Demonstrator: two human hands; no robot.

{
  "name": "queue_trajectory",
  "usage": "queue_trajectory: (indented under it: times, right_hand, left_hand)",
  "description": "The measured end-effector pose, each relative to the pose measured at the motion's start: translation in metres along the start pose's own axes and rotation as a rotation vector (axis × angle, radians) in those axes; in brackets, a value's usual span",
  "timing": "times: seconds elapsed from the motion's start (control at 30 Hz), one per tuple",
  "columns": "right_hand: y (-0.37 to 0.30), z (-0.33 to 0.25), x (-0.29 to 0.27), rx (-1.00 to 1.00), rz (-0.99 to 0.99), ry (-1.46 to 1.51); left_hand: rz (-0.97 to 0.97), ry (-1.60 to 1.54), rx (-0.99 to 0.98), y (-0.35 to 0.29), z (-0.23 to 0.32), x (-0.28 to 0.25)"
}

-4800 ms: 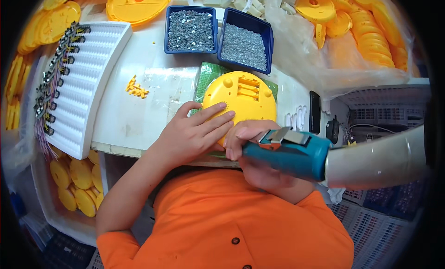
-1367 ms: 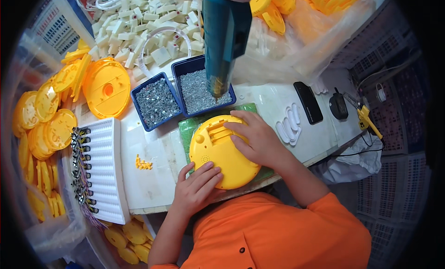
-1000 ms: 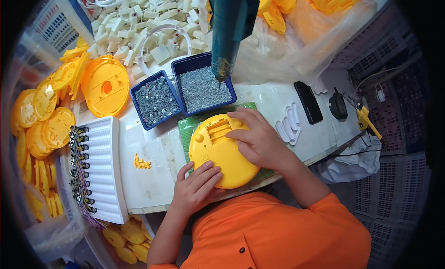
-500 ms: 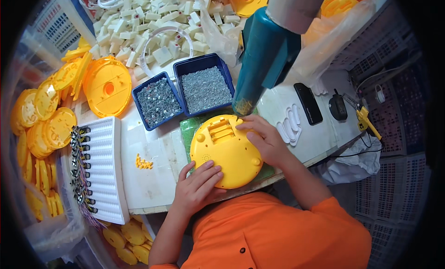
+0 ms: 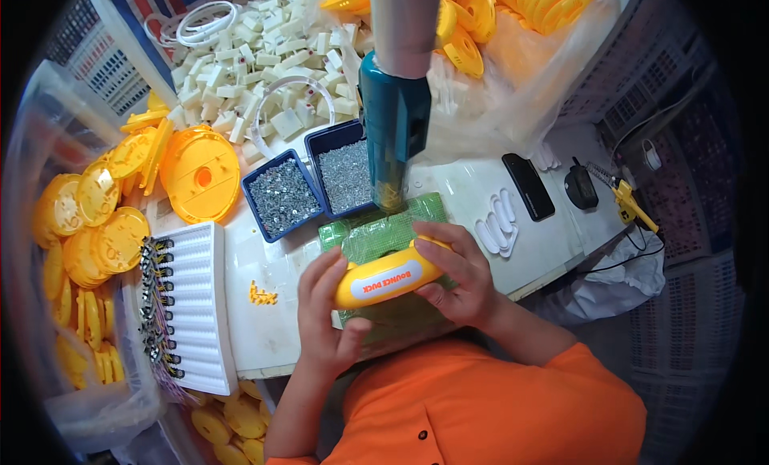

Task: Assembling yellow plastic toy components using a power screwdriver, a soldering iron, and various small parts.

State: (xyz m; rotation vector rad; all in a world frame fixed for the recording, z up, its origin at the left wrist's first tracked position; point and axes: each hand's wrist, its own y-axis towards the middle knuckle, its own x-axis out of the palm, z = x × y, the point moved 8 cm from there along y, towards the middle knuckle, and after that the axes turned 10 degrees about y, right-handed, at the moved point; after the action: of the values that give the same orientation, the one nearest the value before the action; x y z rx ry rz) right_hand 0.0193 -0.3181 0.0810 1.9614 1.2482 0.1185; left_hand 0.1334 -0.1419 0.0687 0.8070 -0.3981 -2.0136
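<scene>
Between my hands a round yellow plastic housing [image 5: 348,291] is tipped up on edge, its side with a white label facing me. My left hand [image 5: 324,321] grips its left end, fingers along the far side and thumb near the lower edge. My right hand [image 5: 467,279] is closed round the right end, thumb at the near side. Under the housing lies a green textured mat [image 5: 428,211] with clear plastic film. A teal power screwdriver [image 5: 394,116] hangs just beyond the housing, apart from both hands; its tip is over the mat.
Two blue bins [image 5: 280,194] of small screws stand beyond the mat. To the left are small yellow parts [image 5: 262,293], a white tray [image 5: 196,305] of wired components and stacked yellow discs [image 5: 120,239]. White rings [image 5: 498,222], a black phone [image 5: 529,186] and a soldering iron [image 5: 633,207] lie right.
The housing was flat on the mat with its battery compartment up under the screwdriver; now it is lifted and tipped on edge. Both hands have shifted to its ends.
</scene>
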Motion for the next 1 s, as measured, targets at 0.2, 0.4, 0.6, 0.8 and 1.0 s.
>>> queue_trajectory:
  times: [0.2,0.4,0.6,0.8,1.0]
  right_hand:
    - [0.008,-0.002,-0.003,-0.023,-0.012,-0.069]
    - [0.070,0.020,-0.001,0.314,-0.251,0.028]
    - [0.042,0.081,0.043,0.831,-0.471,0.324]
    - [0.052,0.070,0.059,0.693,-0.466,0.309]
    - [0.065,-0.043,0.066,-0.190,-0.431,0.142]
  left_hand:
    - [-0.072,0.328,0.203,0.009,0.016,0.004]
    - [-0.301,0.314,-0.200,0.053,0.010,-0.007]
    - [-0.429,-0.073,-0.723,0.023,-0.055,-0.003]
    - [-0.375,-0.178,-0.833,0.005,-0.061,-0.017]
    - [0.053,0.424,0.122,-0.031,0.039,-0.104]
